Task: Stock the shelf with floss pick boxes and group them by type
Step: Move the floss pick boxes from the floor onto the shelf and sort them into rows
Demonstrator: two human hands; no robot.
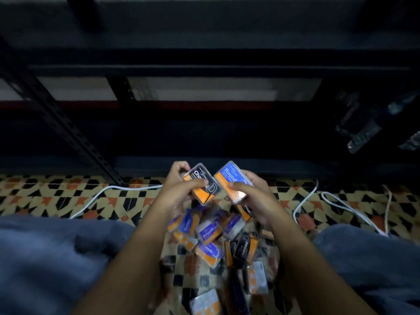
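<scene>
Both hands are holding one box each, just above the pile. I am seeing the left hand [179, 189] gripping a black and orange floss pick box [201, 184], with the thumb lying across its front and the fingers curled behind; the label is starting with "Cha", the rest is covered. At 3 o'clock from it, almost touching, the right hand [252, 194] is gripping a blue and orange box [233, 181] with the word "Round" readable, thumb on the front.

At 6 o'clock from the hands a loose pile of boxes [218, 244] is lying on the patterned floor tiles [56, 196]. They are blurred, so I cannot count them exactly; on two blue ones I am reading "Smooth".

At 12 o'clock the dark metal shelf [204, 69] is standing. White cables [336, 203] are lying on the floor at 9 and 3 o'clock.
</scene>
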